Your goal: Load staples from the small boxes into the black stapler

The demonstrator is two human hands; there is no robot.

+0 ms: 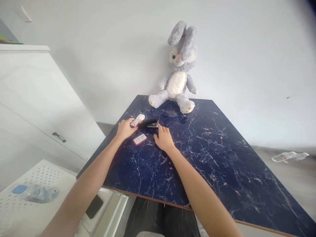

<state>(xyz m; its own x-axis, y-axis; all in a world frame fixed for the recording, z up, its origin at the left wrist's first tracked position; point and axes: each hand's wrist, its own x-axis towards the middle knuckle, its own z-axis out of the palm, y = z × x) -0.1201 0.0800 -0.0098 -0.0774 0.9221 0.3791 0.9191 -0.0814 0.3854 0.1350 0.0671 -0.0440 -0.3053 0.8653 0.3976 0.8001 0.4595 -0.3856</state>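
Observation:
My left hand (125,129) is closed on a small white and red box (138,120), held tilted just above the table at the left end of a black stapler (148,123). The stapler lies on the dark blue marbled table (202,148), its metal jaw facing right. My right hand (164,137) rests on the tabletop, fingers stretched out, with the fingertips at the stapler's right end. Whether they touch it is hard to tell. A second small white and red box (140,140) lies flat between my hands, nearer to me.
A grey plush rabbit (178,72) sits at the table's far edge against the wall. To the left stand a white cabinet (49,108) and a perforated white surface with a blue-capped plastic bottle (37,193). A dark phone-like object (94,206) lies nearby. Clear plastic (290,156) lies beyond the right edge.

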